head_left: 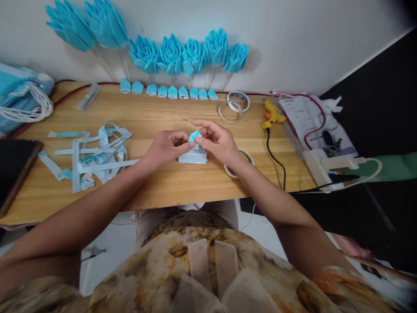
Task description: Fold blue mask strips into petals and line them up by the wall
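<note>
Between my two hands is a small folded piece of light-blue fabric (194,135) with a pointed top. My left hand (169,145) pinches its left side with thumb and bent fingers. On the other side, my right hand (218,141) grips it with the thumb on its front and the index finger stretched above. Just below lies a stack of pale-blue fabric pieces (193,157) on the wooden table. Behind my hands stands a row of several similar folded blue pieces (172,92).
Blue fabric flowers (171,54) on sticks lean against the wall. Cut strips (97,152) lie left, near a dark tablet (16,169). Tape rolls (239,102), a yellow glue gun (272,114) with a black cord and a white power strip (317,169) are right.
</note>
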Demonstrator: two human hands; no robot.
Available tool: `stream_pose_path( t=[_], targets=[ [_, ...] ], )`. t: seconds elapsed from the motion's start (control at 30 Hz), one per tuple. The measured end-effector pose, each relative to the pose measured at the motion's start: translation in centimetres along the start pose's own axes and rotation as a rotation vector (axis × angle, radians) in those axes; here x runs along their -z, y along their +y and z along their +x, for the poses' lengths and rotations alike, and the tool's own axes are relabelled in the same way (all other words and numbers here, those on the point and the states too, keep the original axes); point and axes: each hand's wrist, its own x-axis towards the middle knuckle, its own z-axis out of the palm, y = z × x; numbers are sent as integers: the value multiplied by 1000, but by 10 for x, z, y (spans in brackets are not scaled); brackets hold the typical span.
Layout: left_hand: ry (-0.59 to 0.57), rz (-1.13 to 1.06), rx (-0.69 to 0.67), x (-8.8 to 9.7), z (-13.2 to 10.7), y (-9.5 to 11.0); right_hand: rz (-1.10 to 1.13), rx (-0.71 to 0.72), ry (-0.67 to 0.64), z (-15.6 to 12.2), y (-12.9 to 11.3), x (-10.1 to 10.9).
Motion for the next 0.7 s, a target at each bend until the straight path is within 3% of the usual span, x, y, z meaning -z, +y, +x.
stream_pose_path(
  t=[0.27,0.53,0.7],
  targets=[
    [75,-50,0,7,2,4,87,-20,44,5,2,5],
    [4,5,1,5,0,2,83,-27,-26,3,-3,1],
    [23,30,-17,7,-1,8,71,-27,13,3,-3,4]
  ],
)
